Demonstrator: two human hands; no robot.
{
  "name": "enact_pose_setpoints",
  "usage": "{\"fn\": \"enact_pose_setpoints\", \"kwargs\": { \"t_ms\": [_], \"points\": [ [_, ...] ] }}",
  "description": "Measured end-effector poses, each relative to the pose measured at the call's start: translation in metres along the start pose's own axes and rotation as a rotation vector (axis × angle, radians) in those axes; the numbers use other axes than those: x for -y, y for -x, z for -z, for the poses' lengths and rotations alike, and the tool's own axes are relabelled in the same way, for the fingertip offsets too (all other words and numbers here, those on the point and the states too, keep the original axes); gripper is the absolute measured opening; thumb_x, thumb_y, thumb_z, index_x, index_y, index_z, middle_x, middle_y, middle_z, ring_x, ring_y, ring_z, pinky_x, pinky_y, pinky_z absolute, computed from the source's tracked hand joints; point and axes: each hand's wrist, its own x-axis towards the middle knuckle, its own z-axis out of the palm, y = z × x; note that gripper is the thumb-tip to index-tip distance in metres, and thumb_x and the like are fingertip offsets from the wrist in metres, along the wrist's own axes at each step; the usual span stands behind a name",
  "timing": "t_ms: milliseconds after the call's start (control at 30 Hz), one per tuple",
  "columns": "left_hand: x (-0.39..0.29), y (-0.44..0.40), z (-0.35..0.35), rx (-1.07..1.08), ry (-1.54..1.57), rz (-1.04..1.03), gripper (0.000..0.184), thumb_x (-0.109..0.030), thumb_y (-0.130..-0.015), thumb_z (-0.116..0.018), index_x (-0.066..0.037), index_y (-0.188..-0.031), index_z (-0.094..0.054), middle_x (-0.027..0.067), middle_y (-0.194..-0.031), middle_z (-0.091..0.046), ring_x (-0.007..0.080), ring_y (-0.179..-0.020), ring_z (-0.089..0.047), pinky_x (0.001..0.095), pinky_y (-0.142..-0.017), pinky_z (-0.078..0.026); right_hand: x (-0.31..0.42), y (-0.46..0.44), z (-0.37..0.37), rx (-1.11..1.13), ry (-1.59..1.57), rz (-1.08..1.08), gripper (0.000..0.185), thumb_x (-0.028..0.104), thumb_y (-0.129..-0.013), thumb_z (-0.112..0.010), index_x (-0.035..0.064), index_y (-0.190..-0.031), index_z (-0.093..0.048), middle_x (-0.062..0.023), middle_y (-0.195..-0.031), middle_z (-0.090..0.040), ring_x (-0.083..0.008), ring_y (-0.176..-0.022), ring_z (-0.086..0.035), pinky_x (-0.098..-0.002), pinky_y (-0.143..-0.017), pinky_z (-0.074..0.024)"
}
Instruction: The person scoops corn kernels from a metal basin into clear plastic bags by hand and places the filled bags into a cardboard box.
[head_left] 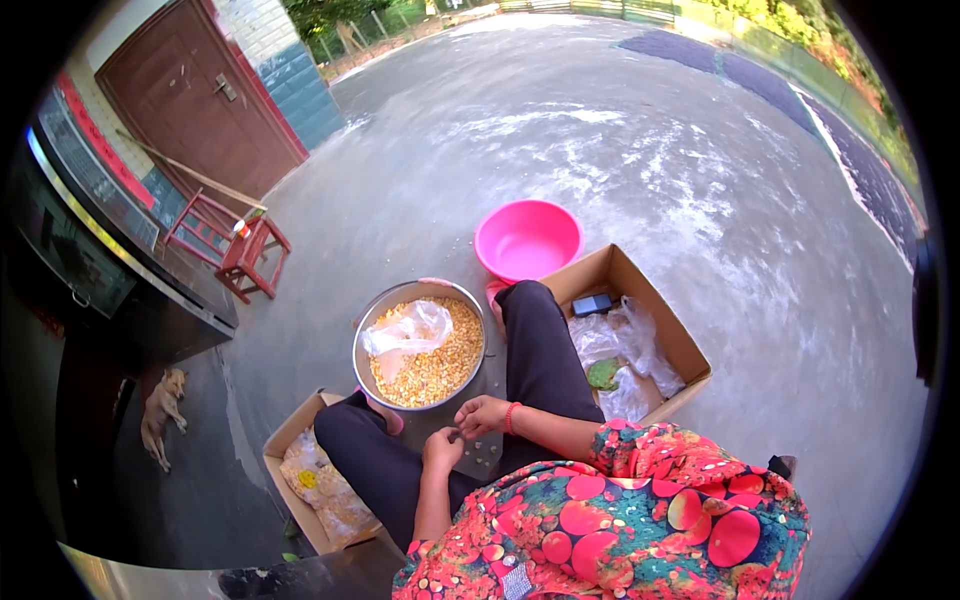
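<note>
My left hand (442,449) and my right hand (483,415) meet above my lap, close to the near rim of a metal bucket (483,368). Both hands have their fingers curled together; whatever they may hold is too small to make out. A red bracelet (512,417) circles my right wrist. Yellow corn kernels (445,358) fill much of the bucket, and a clear plastic bag (415,328) lies on top of them.
Beside my right leg stands a cardboard box (655,310) with plastic bags and a dark device (592,305). Another box (280,470) with bagged contents is at my left. A pink basin (528,240), red chair (250,250) and lying dog (162,415) are on the concrete.
</note>
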Motion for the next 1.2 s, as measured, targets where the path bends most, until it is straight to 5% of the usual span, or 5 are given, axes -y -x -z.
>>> {"fn": "enact_pose_setpoints", "kwargs": {
  "t_ms": [33,333,533,767,1200],
  "points": [
    [0.0,0.004,0.001,-0.064,-0.014,-0.094,0.032,-0.024,-0.074,-0.064,-0.007,-0.101,-0.065,0.0138,-0.082,-0.066,0.0191,-0.057,-0.063,0.0307,-0.057,-0.049,-0.001,-0.001,0.0,0.014,0.032,-0.007,0.018,-0.003,-0.075,-0.059,0.0011,-0.093,-0.055,-0.0076,-0.077,-0.061,-0.0167,-0.069,-0.063,-0.0271,-0.061,-0.0548],
    [-0.017,0.005,0.004,0.037,-0.009,0.063,0.03,-0.027,-0.074,-0.062,-0.008,-0.096,-0.065,0.0163,-0.09,-0.065,0.0303,-0.086,-0.062,0.0389,-0.075,-0.048,0.013,0.009,-0.005,0.099,-0.026,-0.084,0.026,-0.006,-0.079,-0.044,-0.0044,-0.103,-0.053,-0.0125,-0.096,-0.06,-0.0201,-0.082,-0.063,-0.0288,-0.073,-0.0539],
    [-0.018,0.004,-0.002,0.167,0.022,0.125,0.029,-0.035,-0.074,-0.065,-0.014,-0.094,-0.066,0.0163,-0.094,-0.064,0.0317,-0.087,-0.062,0.0405,-0.073,-0.048,0.01,0.033,-0.011,0.112,0.162,-0.045,0.013,0.006,-0.088,-0.047,0.0031,-0.094,-0.058,-0.0057,-0.081,-0.061,-0.0132,-0.067,-0.06,-0.0269,-0.062,-0.0549],
    [-0.018,-0.006,-0.016,0.231,0.086,0.027,0.023,-0.031,-0.075,-0.062,-0.011,-0.085,-0.067,0.0137,-0.083,-0.066,0.0283,-0.078,-0.063,0.0368,-0.07,-0.048,0.026,0.089,-0.032,0.083,-0.05,-0.084,0.027,0.02,-0.093,-0.04,-0.0009,-0.103,-0.054,-0.0081,-0.092,-0.059,-0.0157,-0.086,-0.06,-0.029,-0.079,-0.0524],
    [0.008,-0.017,-0.075,0.102,0.184,-0.173,0.028,-0.022,-0.079,-0.056,-0.005,-0.099,-0.065,0.0156,-0.093,-0.065,0.0265,-0.088,-0.062,0.0357,-0.078,-0.048,0.194,0.263,-0.202,0.945,-0.058,0.279,0.054,0.041,-0.095,-0.031,-0.0031,-0.126,-0.038,-0.0122,-0.12,-0.049,-0.0226,-0.114,-0.047,-0.0347,-0.094,-0.0398]
  ]
}}
